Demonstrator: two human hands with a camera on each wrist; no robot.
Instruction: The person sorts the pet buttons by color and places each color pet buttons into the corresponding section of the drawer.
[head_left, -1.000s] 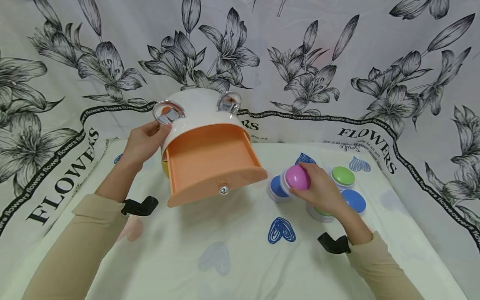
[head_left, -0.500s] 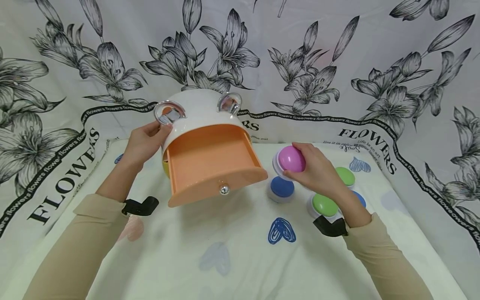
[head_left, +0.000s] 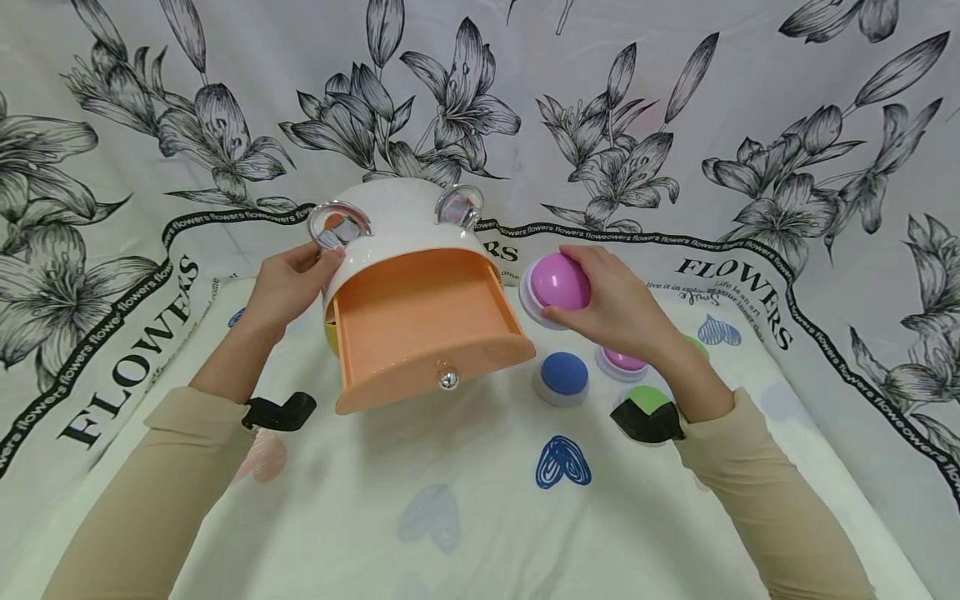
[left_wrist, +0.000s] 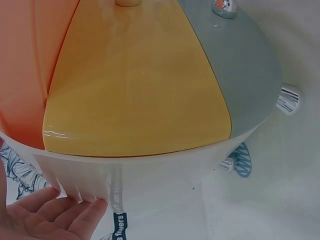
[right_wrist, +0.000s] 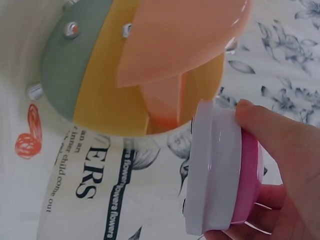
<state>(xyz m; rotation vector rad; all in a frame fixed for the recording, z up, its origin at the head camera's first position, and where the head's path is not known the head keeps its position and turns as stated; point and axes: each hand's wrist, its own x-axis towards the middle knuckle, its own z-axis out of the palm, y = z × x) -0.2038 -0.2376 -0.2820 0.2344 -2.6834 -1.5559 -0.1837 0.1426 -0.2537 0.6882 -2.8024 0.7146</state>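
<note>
My left hand (head_left: 288,287) rests its fingertips on the white shell of a rounded drawer box (head_left: 405,212), beside a silver ring. In the left wrist view, the fingers (left_wrist: 65,215) lie nearly straight against the shell. The box's orange drawer (head_left: 420,321), with a silver knob, is pulled out, and nothing lies inside it. My right hand (head_left: 618,304) grips a round pink-domed piece with a white base (head_left: 558,282), raised to the right of the drawer. In the right wrist view, the thumb is on the white base (right_wrist: 222,170) and fingers curl round the pink side.
Below the right hand sit similar round pieces: a blue one (head_left: 564,377), a pink one (head_left: 622,362) and a green one (head_left: 648,400) partly covered by the black wrist strap. Yellow (left_wrist: 140,90) and grey-green (left_wrist: 240,65) drawer fronts show on the box. Flower-printed cloth (head_left: 600,125) hangs behind.
My right hand has lifted the pink-domed piece up and to the left, away from the other round pieces, uncovering the blue one. The left hand and box stay put.
</note>
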